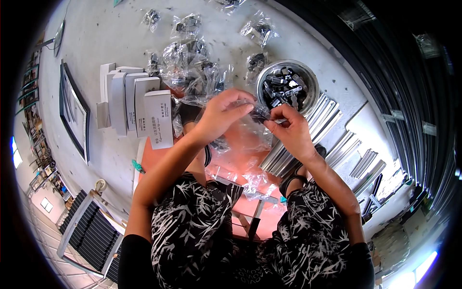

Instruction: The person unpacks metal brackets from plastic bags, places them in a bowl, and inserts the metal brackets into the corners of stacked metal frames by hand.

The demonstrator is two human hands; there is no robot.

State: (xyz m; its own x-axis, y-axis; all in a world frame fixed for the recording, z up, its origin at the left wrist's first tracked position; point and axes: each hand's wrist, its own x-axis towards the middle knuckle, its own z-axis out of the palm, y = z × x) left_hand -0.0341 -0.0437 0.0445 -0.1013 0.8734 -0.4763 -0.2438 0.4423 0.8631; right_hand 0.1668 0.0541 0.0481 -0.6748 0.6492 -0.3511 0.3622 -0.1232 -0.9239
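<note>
Between my two hands is a small clear plastic bag point(260, 111) with dark parts in it. My left hand point(224, 115) is closed on the bag's left side, thumb and fingers pinched together. Fingertips of my right hand point(292, 131) pinch its right edge; whether they also grip a part inside is too small to tell. Just beyond the right hand stands a round metal bowl point(315, 94) holding several black and silver fittings point(284, 86). More clear bags of black parts point(187, 53) lie in a pile beyond my left hand.
White boxes point(158, 120) stand in a row at the left. Silver metal profiles point(313, 125) lie at the right, with long black profiles point(385, 72) farther right. Crumpled clear plastic point(255, 183) lies on an orange-pink surface point(236, 139) between my legs. A dark frame point(74, 111) rests far left.
</note>
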